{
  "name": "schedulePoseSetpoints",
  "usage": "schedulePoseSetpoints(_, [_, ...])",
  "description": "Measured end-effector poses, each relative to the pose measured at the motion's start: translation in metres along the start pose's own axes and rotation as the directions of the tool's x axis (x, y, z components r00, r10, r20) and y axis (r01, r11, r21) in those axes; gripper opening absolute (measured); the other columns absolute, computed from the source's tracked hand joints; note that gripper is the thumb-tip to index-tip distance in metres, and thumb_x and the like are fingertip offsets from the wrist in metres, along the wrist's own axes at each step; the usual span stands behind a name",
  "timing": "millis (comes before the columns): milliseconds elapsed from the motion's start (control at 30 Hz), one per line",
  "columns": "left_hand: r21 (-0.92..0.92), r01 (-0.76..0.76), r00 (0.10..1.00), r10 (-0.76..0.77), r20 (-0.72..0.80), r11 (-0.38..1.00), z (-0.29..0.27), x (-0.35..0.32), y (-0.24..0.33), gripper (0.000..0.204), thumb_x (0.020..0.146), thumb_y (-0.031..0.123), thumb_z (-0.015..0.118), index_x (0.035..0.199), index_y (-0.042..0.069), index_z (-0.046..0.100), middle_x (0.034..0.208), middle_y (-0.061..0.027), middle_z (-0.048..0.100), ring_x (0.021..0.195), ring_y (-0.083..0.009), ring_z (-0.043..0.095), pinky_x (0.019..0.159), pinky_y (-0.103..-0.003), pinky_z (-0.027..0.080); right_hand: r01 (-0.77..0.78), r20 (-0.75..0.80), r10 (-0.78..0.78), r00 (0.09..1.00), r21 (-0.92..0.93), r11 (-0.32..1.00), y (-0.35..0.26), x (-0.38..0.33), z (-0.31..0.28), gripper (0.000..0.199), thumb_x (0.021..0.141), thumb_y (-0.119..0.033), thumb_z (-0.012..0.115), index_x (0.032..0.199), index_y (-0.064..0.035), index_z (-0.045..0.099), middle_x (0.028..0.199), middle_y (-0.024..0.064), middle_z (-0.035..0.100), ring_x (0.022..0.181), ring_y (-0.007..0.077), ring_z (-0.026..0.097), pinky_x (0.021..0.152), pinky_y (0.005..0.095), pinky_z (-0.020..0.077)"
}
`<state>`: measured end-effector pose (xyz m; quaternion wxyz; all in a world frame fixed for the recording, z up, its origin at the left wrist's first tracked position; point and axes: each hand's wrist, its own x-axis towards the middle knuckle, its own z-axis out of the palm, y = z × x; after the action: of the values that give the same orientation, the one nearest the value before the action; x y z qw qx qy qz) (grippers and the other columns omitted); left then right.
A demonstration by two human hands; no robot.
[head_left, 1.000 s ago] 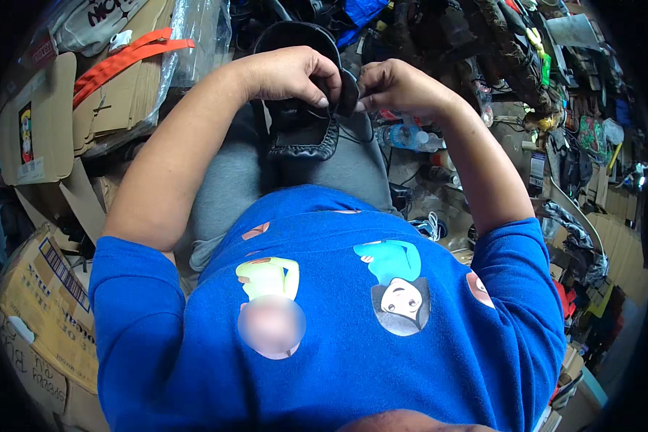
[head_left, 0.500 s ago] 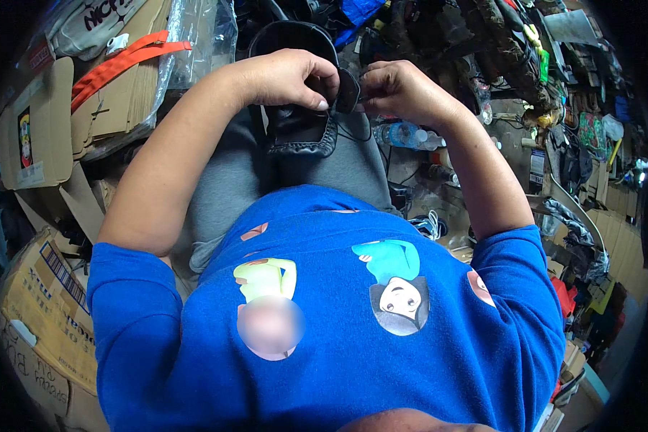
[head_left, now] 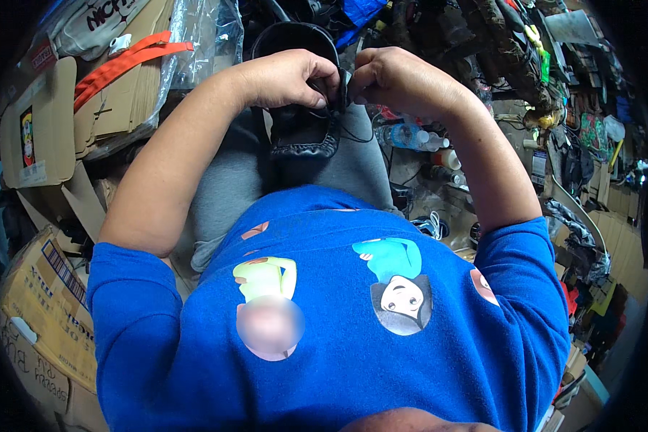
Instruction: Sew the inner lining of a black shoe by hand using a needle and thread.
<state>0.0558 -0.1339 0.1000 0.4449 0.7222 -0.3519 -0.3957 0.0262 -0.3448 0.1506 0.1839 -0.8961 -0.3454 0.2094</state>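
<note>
A black leather shoe (head_left: 302,147) rests between my thighs, with its puckered front edge towards me and its rounded black rim at the far end. My left hand (head_left: 302,78) reaches over it, thumb and fingers closed on the shoe's right edge. Just to the right, my right hand (head_left: 392,79) is closed in a pinch beside the same edge; what its fingertips hold is hidden. A thin dark cord (head_left: 360,137) loops down from the shoe over my right thigh. The shoe's inside is partly covered by my left hand.
Flattened cardboard (head_left: 126,115) with an orange strap (head_left: 122,68) lies at the left, above a cardboard box (head_left: 47,302). Clear plastic bottles (head_left: 403,135) stand right of my legs. Cluttered shelves (head_left: 533,86) fill the far right.
My right hand has shifted slightly left and up, closer to my left hand. The dark flap between the hands has turned and looks narrower. My left hand stays nearly still.
</note>
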Motion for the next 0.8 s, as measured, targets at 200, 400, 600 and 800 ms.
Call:
schedulePoseSetpoints(200, [0.049,0.028,0.999,-0.027,-0.024,0.998,0.001,0.002,0.002,0.018,0.074,0.003,0.064,0.092,0.001,0.064,0.086,-0.0056,0.065,0.086,-0.0144,0.061,0.084,-0.029,0.048,0.052,0.030,-0.053,0.998,0.009,0.999,0.008,0.005,0.003,0.013,0.076,-0.013,0.070,0.090,-0.0126,0.072,0.091,0.0076,0.063,0.084,0.0231,0.063,0.075,0.0328,0.0508])
schedulePoseSetpoints(400, [-0.036,-0.017,1.000,0.017,-0.020,0.999,0.001,0.004,-0.005,0.020,0.073,0.003,0.065,0.093,0.002,0.066,0.087,-0.0055,0.068,0.084,-0.0146,0.063,0.081,-0.029,0.048,-0.015,0.062,-0.004,0.998,0.312,0.950,0.020,0.000,0.007,0.014,0.075,-0.013,0.072,0.089,-0.0114,0.072,0.088,0.0079,0.063,0.082,0.0221,0.063,0.074,0.0314,0.0505])
schedulePoseSetpoints(600, [-0.028,-0.036,0.998,0.034,-0.051,0.999,0.001,0.000,-0.006,0.019,0.073,0.003,0.064,0.093,0.001,0.066,0.087,-0.0061,0.068,0.085,-0.0149,0.063,0.082,-0.029,0.048,-0.154,0.068,0.145,0.987,0.167,0.974,0.000,-0.005,0.004,0.015,0.075,-0.013,0.071,0.090,-0.0100,0.072,0.085,0.0089,0.063,0.077,0.0230,0.064,0.072,0.0332,0.0515])
schedulePoseSetpoints(800, [-0.010,-0.027,0.999,0.026,-0.026,1.000,0.001,0.004,-0.004,0.019,0.074,0.002,0.064,0.093,0.001,0.066,0.087,-0.0061,0.068,0.085,-0.0149,0.063,0.082,-0.029,0.048,-0.033,-0.065,0.057,0.996,0.324,0.946,0.019,-0.009,0.021,0.013,0.075,-0.011,0.071,0.089,-0.0090,0.071,0.085,0.0088,0.061,0.080,0.0240,0.063,0.072,0.0340,0.0506])
